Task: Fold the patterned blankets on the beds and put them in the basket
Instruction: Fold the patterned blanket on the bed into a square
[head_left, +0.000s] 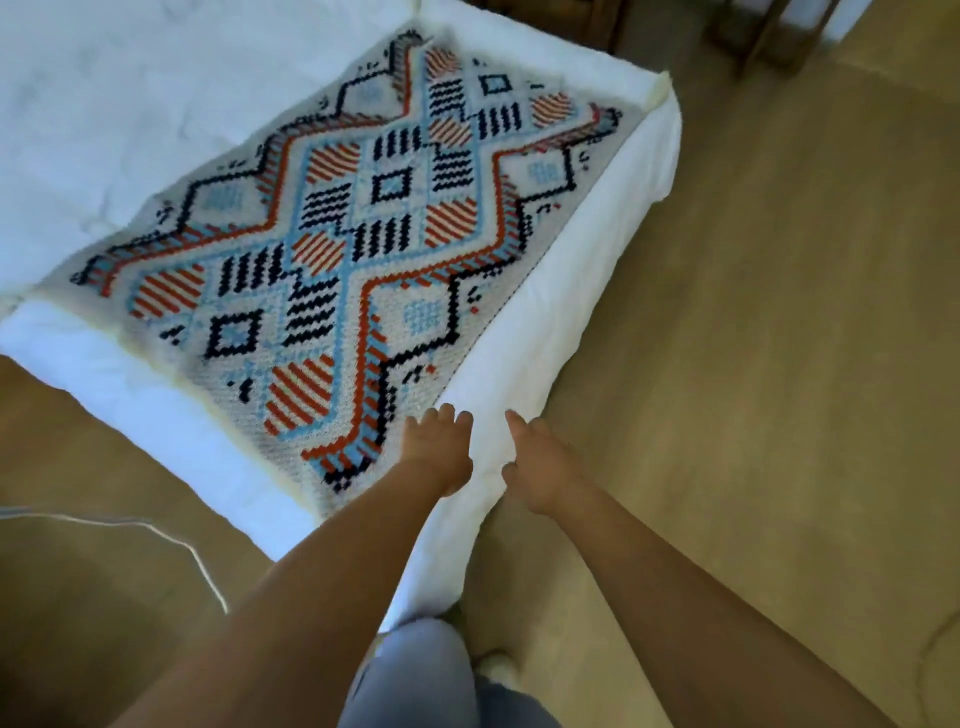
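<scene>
Both grips wide, holding nothing: left hand (438, 451) at the blanket's near corner, right hand (540, 470) just beside it over the white bed (104, 130) edge, bottom centre. Blanket (332, 249) spread flat, unfolded, across the frame's middle and upper left.

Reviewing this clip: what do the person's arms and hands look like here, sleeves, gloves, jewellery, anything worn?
Both arms are bare along all of their visible length, with no sleeves in view. The left hand and right hand wear no gloves, and no watch, bracelet or ring is visible, though the picture is slightly blurred. Below the arms, a leg in light blue-grey trousers shows, with a pale shoe beside it.
</scene>
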